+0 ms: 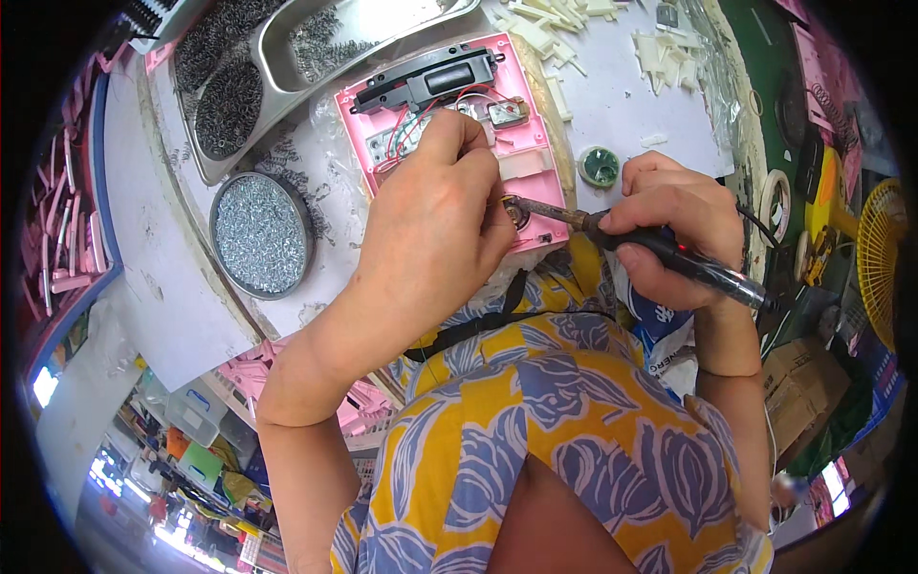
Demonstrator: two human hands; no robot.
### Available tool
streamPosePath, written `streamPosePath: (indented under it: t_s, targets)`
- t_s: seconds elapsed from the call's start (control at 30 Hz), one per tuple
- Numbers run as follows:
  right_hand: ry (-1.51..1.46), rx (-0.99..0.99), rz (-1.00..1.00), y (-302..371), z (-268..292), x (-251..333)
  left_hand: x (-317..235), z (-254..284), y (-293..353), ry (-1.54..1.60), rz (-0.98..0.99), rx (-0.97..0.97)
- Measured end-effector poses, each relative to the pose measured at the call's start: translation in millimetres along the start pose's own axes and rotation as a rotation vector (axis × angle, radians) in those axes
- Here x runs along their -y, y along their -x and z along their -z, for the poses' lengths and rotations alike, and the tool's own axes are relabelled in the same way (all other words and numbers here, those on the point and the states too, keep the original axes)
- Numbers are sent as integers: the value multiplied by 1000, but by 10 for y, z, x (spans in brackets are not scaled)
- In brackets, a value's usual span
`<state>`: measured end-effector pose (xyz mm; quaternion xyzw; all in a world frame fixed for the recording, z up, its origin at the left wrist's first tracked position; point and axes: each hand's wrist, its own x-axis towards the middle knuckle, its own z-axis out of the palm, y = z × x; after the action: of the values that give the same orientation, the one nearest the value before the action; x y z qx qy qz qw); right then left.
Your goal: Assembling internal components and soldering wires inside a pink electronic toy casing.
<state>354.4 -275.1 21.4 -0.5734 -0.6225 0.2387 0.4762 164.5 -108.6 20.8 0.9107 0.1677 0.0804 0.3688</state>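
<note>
A pink plastic housing (547, 196) lies in front of me, its inner side up. Inside it are a black mechanism (435, 81), thin red wires, a small metal-cased part (508, 114) and a round part like a small speaker (517, 214). My left hand (430, 206) reaches over the housing with thumb and fingers pinched near the round part; what they hold is hidden. Gripped in my right hand (681, 215) is a black-handled soldering iron (712, 270), its tip at the round part, beside my left fingertips.
A round dish of small metal pieces (258, 234) stands left. Behind it is a metal tray (251, 153) of dark springs. A small round pot (600, 166) sits right of the housing. White plastic parts (666, 59) lie at the back; a yellow fan (880, 263) stands far right.
</note>
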Motion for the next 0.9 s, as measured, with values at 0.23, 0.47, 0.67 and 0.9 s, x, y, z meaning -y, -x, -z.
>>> streamPosePath:
  t_s: [0.23,0.47,0.67,0.9]
  targets:
    - [-18,-34,-54,27,80,30,8,0,-4,-24,-22,7]
    - [3,-90,-81,89,176,45,-34,10,11,-24,13,18]
    - [-16,-100,-48,87,191,36,-24,29,70,7,-11,-24]
    - [-21,-75,-33,77,172,28,-61,33,45,-52,3,39]
